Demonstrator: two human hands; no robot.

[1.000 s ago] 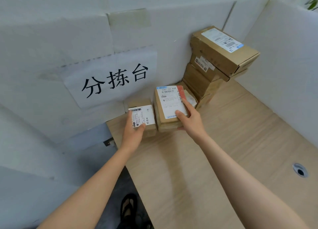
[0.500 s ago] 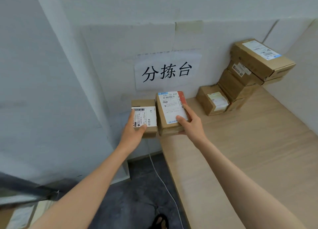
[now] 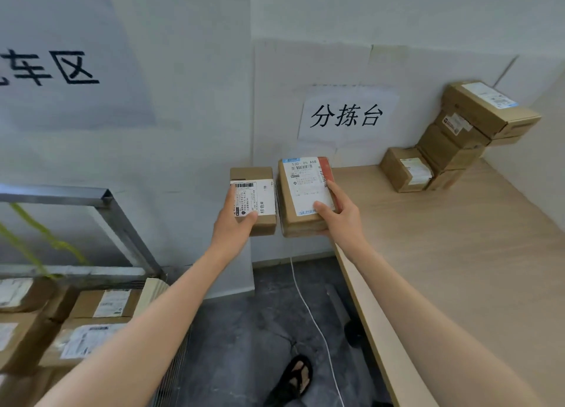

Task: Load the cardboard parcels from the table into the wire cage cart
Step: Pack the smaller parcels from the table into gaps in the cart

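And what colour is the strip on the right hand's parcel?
The strip is red, clearest in head view.

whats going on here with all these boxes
A person holds a parcel in each hand: the left hand grips a small box, the right hand a larger box. Both are in the air past the left end of the table. The wire cart at lower left holds parcels, and a stack of boxes waits at the table's far corner.

The cage cart (image 3: 61,192) and wall sign (image 3: 52,67) run off the left edge; we cannot read fine print on the small parcel (image 3: 258,198) or the larger parcel (image 3: 305,189).
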